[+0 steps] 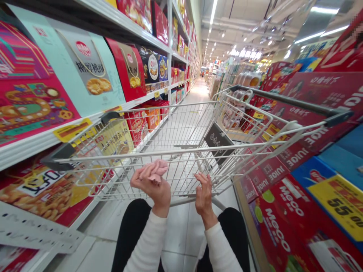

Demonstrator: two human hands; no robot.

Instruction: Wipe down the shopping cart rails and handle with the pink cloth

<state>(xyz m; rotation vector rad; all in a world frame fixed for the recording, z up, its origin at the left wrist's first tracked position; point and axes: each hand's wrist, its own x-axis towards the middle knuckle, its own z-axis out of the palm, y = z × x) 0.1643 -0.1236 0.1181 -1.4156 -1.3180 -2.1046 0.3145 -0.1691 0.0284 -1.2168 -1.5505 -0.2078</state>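
Observation:
A crumpled pink cloth (159,170) is bunched in my left hand (153,189), whose fingers close around it. That hand is beside the long wire side of a shopping cart (170,152), below its top rail. My right hand (203,194) is against or just in front of the same wire side, fingers stretched upward and holding nothing I can see. Whether its fingertips touch the wires I cannot tell. The cart stands sideways in front of my knees, with a black handle (286,99) at the right and a dark sign panel (217,141) inside.
Shelves (136,28) with gift boxes line the left, including a mint-green box (110,87). Stacked red drink cartons (286,215) rise close on the right, with a yellow price sign (338,206). A tiled aisle (195,90) runs ahead beyond the cart.

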